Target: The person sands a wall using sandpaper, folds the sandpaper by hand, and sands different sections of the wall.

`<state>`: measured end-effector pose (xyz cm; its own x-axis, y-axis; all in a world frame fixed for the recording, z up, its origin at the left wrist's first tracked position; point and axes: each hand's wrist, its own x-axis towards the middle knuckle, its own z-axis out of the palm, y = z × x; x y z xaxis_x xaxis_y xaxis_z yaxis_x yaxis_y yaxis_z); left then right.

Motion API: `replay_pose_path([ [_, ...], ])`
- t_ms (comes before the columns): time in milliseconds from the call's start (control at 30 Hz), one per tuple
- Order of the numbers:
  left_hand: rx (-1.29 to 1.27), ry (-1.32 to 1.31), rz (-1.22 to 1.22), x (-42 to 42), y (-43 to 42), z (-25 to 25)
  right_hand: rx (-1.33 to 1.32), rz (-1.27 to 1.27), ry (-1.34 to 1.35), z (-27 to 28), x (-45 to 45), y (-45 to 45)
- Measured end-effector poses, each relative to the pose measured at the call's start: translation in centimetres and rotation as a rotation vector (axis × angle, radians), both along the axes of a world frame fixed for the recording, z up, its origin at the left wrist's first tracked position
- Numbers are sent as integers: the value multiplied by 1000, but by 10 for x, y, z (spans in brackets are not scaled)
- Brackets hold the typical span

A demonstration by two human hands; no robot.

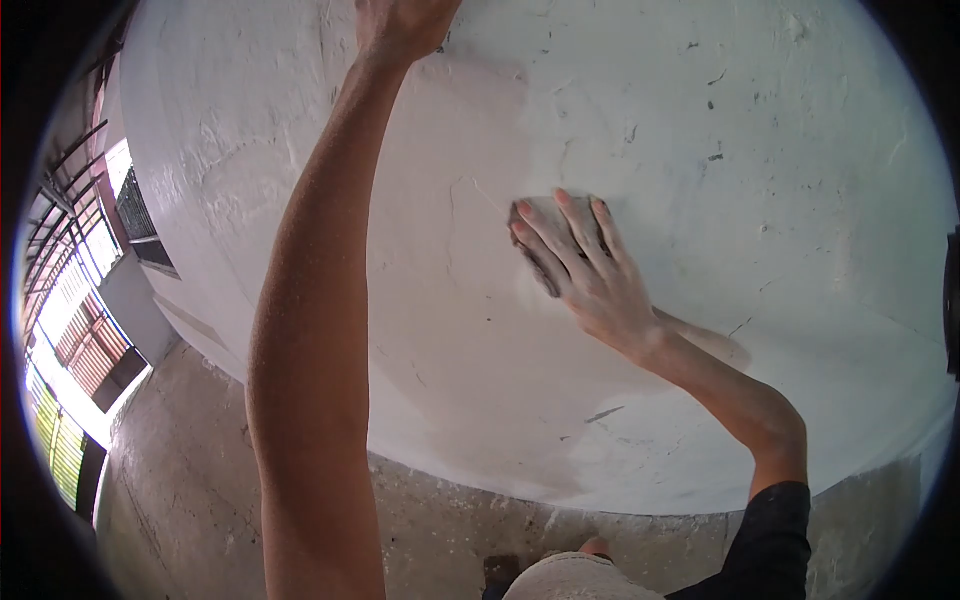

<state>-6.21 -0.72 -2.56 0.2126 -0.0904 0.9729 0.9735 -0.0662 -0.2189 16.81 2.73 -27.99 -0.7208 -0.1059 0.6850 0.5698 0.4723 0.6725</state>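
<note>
My right hand (605, 285) is laid over a dark pad (545, 268), its fingers a little apart and holding the pad flat to the white wall (690, 230). The pad sits near the middle of my view, mostly covered by my fingers, with its dark edge showing beside and between them. A greyish patch (460, 330) spreads across the wall to the left of it, and small dark chips dot the surface. My left arm reaches up past the patch; the left hand (405, 25) is cut off at the top, so I cannot tell how its fingers stand. Below lies bare concrete floor (200, 450).
</note>
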Motion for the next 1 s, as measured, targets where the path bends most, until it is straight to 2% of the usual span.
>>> replay_pose_path([
  [67,-14,-14,-11,1,0,1,17,-75,-63,-5,13,-2],
  [300,0,2,7,-1,-1,1,35,-44,-74,12,-10,-6],
  [700,-15,-9,2,0,-1,1,-163,52,-23,-12,12,-8],
  [800,-22,-14,-4,0,-3,1,-124,51,-23,-3,-2,-6],
  [867,-18,-18,-4,1,-3,1,-2,119,46,4,-21,1],
  [1000,2,-16,17,1,-1,2,-74,43,-18,20,-33,-12],
])
